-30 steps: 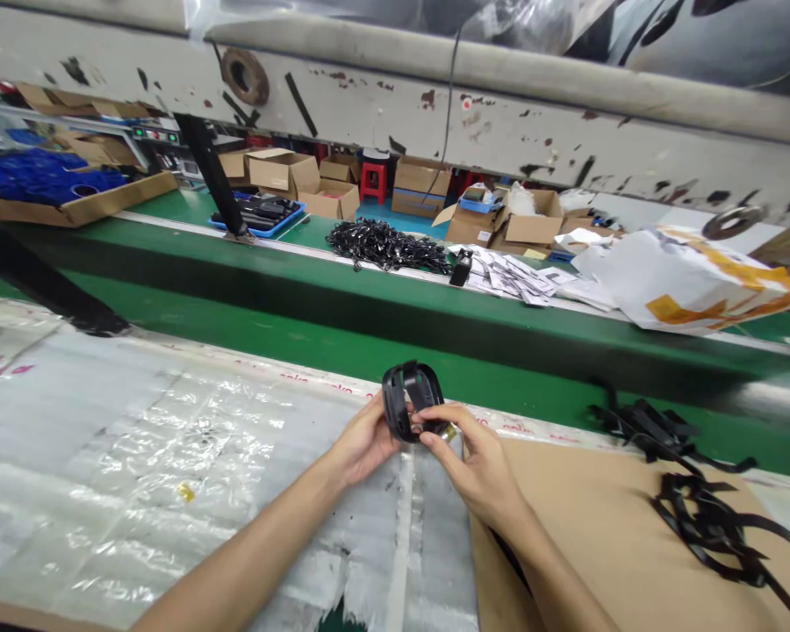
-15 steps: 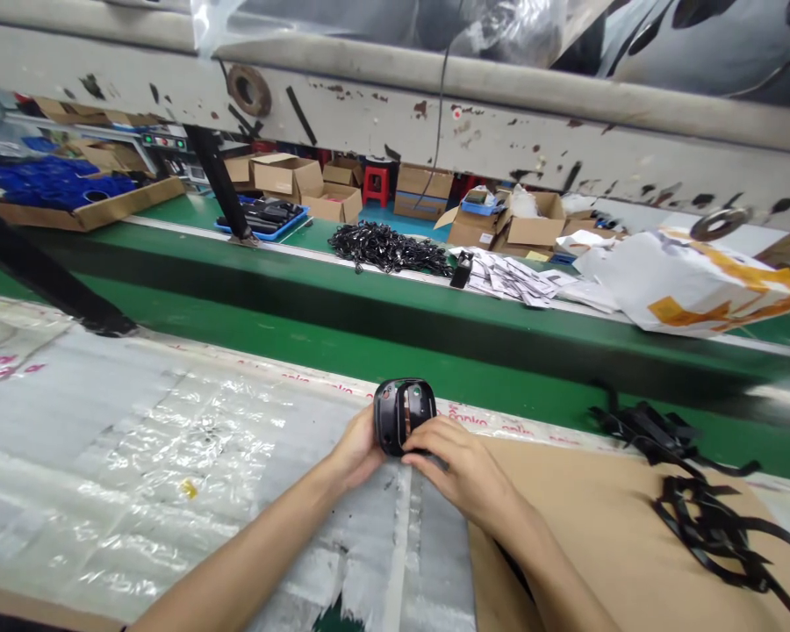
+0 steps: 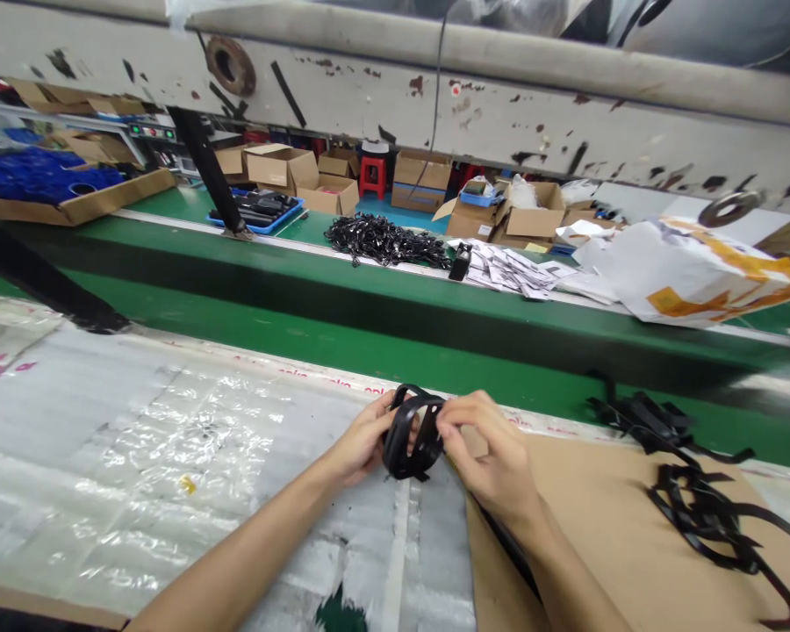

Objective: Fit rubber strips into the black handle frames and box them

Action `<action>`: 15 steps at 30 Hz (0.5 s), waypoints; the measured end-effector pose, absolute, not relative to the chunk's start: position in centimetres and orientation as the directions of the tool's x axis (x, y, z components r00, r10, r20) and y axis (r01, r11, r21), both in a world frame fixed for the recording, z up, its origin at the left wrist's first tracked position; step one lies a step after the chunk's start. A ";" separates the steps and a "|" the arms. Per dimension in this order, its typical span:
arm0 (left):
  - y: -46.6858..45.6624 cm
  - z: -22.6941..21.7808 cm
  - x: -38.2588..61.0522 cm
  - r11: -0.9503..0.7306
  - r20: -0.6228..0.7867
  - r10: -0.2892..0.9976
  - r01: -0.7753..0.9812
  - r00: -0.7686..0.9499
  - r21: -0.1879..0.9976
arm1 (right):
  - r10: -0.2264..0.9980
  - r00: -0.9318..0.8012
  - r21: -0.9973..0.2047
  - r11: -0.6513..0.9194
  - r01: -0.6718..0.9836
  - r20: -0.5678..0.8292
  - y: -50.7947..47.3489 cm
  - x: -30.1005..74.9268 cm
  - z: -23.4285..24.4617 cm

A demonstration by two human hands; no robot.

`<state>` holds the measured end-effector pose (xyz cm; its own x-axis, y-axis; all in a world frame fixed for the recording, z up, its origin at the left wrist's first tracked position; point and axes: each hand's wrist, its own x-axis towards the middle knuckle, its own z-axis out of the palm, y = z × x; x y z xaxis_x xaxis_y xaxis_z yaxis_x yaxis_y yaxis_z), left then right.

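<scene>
Two hands: left hand (image 3: 362, 441) curled around the near left side of a looped black strap (image 3: 413, 443), right hand (image 3: 491, 448) gripping its right edge between thumb and fingers; both closed on it, neither released.
Strap position: in the air just above the meeting line of plastic and cardboard, between both hands, loop tilted.
Under the left hand: creased clear plastic sheeting (image 3: 171, 456) with red print along its far edge and a small yellow scrap (image 3: 186, 485) lying on it.
Under the right forearm: flat brown cardboard sheet (image 3: 606, 535), just beside the plastic.
On the cardboard: tangled heap of loose black straps (image 3: 701, 509), well right of the hands.
Beyond the hands: green conveyor belt (image 3: 342, 342).
Far belt: heap of black cords (image 3: 385, 241), blue tray (image 3: 254, 226) of black parts, scattered printed papers (image 3: 510, 270), white-and-orange bag (image 3: 691, 274).
Farthest: cardboard boxes (image 3: 283, 167), red stool (image 3: 372, 175), under a chipped white beam (image 3: 395, 92).
</scene>
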<state>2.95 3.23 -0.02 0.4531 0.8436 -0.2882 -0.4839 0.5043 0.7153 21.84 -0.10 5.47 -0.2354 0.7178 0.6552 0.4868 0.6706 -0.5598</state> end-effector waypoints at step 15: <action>0.8 1.5 4.5 0.588 -0.370 0.800 -0.499 0.472 0.636 | 0.585 -0.123 -0.339 0.614 0.713 0.801 0.9 22.0 3.2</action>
<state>4.54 0.77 1.46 0.4720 0.8003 -0.3699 -0.4994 0.5885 0.6358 22.04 0.90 3.17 -0.1231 0.5852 0.8015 0.7126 0.6142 -0.3390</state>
